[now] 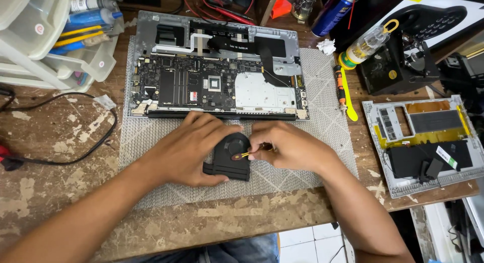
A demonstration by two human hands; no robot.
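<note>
Fan: a black laptop cooling fan [229, 159] lies flat on the grey woven mat [312, 142], just in front of the opened laptop; its round housing sits at the far end and a flat black foot sticks out toward the near left, so its long axis runs roughly from the near left to the far right
Tool: a thin yellow-handled tool [243, 154] lies nearly level, its dark tip over the fan's hub pointing left, its handle running right into the fingers
Left hand: the left hand [189, 149] comes in from the lower left, palm down, fingers curled over the fan's left side and pressing it to the mat
Right hand: the right hand [287, 147] comes in from the lower right, fingers closed in a pinch on the tool, knuckles up
Laptop: the opened laptop [217, 66] lies beyond the fan, long side across the view, its circuit board and silver plate bare
Bottom cover: a grey laptop cover [423, 142] rests inside-up at the right edge of the wooden bench [60, 162]
Screwdriver: an orange and black screwdriver [341, 89] lies beside the mat's right edge, pointing toward the viewer
Plastic drawers: clear plastic drawers [45, 46] at the far left hold tubes and pens
Cable: a black cable [96, 142] loops on the bench to the left
</note>
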